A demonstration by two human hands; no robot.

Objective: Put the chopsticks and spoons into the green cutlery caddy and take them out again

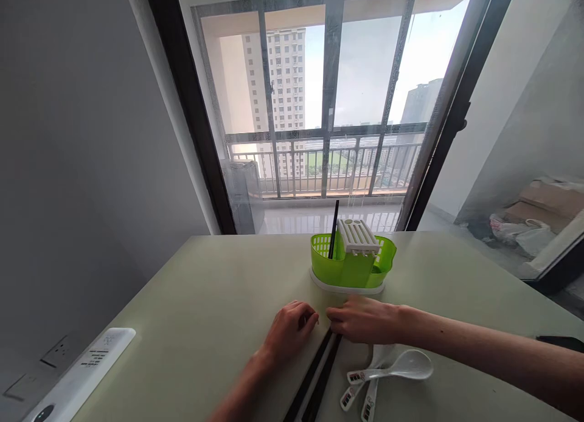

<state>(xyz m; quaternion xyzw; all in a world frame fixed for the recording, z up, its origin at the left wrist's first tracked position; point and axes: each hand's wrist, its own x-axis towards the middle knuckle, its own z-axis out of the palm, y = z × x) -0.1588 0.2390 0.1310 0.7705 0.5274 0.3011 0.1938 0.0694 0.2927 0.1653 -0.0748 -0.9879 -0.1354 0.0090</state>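
so the table (205, 300) is a smooth pale greenish one with a soft shine. toward the far edge, right of the middle, there's a green basket caddy (356, 271) standing upright on its white base. nearer in, some long dark chopsticks (314, 373) lie close together, pointing roughly at the caddy. just right of those, three white spoons (410, 365) with printed handles sit in a crossed pile, one clearly on top. a long white strip (86, 373) with dark print lies along the left edge. some flat black thing (563, 343) at the right edge, maybe a phone, hard to tell.
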